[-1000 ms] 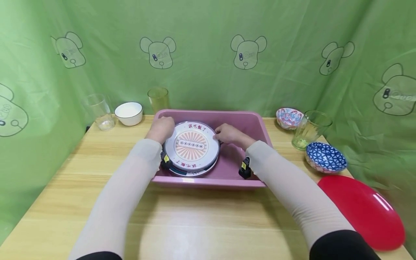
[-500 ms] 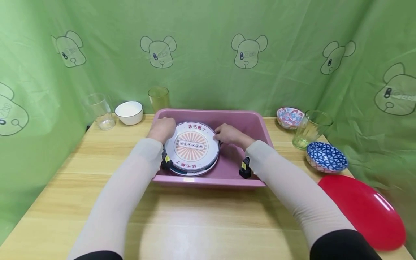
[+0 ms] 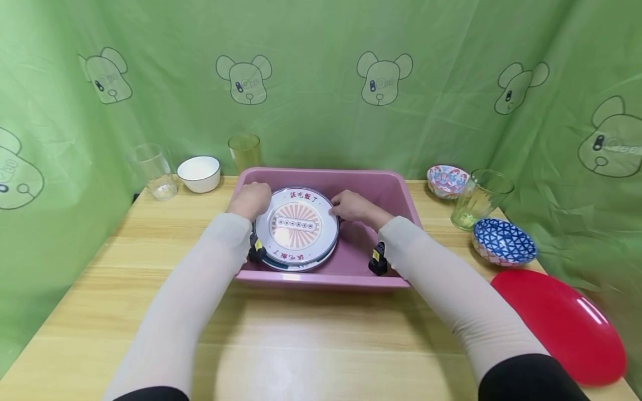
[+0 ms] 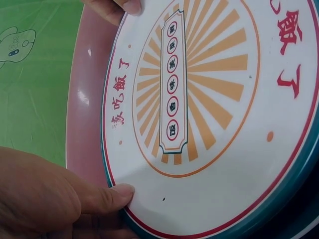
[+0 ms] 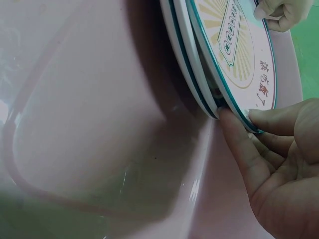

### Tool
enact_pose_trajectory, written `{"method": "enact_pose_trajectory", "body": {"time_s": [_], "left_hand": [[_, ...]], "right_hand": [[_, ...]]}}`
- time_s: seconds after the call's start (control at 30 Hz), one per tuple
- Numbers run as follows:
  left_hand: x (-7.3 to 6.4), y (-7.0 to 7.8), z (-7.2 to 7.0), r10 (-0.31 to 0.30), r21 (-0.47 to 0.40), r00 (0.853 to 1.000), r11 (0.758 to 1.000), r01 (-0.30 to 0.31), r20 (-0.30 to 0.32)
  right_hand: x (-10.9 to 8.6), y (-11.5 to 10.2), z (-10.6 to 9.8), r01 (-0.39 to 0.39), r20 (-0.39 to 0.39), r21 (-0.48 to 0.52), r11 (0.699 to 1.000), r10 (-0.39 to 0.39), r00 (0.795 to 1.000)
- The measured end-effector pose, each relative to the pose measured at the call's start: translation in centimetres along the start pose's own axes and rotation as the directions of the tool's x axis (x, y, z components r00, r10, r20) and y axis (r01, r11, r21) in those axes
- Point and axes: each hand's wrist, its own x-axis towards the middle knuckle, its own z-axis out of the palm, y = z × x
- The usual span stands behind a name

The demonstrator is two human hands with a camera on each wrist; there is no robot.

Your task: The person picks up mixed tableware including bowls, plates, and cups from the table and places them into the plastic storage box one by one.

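A round white plate (image 3: 296, 245) with a dark rim, an orange ray pattern and red lettering tops a stack in the left half of a pink basin (image 3: 321, 174). My left hand (image 3: 252, 201) pinches its left edge, thumb on the upper face as the left wrist view shows. On the opposite edge my right hand (image 3: 357, 208) pinches the same plate between thumb and fingers. In the right wrist view a wedge-shaped gap separates the top plate (image 5: 254, 59) from the lower plates (image 5: 185, 50). The right index finger (image 5: 239, 139) touches near that gap.
Behind and left of the basin stand a clear glass (image 3: 159, 172), a white bowl (image 3: 199, 174) and a yellow glass (image 3: 244, 151). To the right are a patterned bowl (image 3: 447, 181), a greenish glass (image 3: 476, 200), a blue-patterned bowl (image 3: 504, 242) and a red oval tray (image 3: 559, 328).
The top plate has shifted very slightly, and the dark gap under its near edge looks narrower. Both hands keep their grip in nearly the same place.
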Motion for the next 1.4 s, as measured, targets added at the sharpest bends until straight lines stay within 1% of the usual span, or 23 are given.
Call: {"method": "enact_pose_trajectory", "body": {"time_s": [0.23,0.57,0.73,0.87,1.0,1.4], "left_hand": [[0.02,0.04,0.03,0.001,-0.007,1.000,1.000,-0.001,0.010],[-0.02,0.10,0.02,-0.014,-0.032,1.000,0.999,0.014,0.024],[0.07,0.05,0.13,-0.026,-0.040,0.999,0.999,0.028,0.043],[0.14,0.04,0.25,-0.028,-0.030,0.998,0.999,0.030,0.058],[0.16,0.05,0.33,-0.023,-0.014,0.998,1.000,0.024,0.053],[-0.04,-0.05,0.36,-0.009,-0.007,0.998,1.000,0.009,0.064]], "right_hand": [[0.03,0.06,0.06,0.010,0.008,-0.015,1.000,-0.010,1.000],[-0.02,0.11,0.08,0.031,0.051,-0.029,0.999,-0.030,0.998],[0.18,0.22,0.24,0.023,0.089,-0.032,0.999,-0.020,0.996],[0.31,0.27,0.37,0.011,0.109,-0.044,0.999,-0.006,0.994],[0.33,0.29,0.47,0.011,0.105,-0.049,0.999,-0.005,0.994],[0.14,0.25,0.65,0.036,0.147,-0.052,0.998,-0.028,0.989]]}}
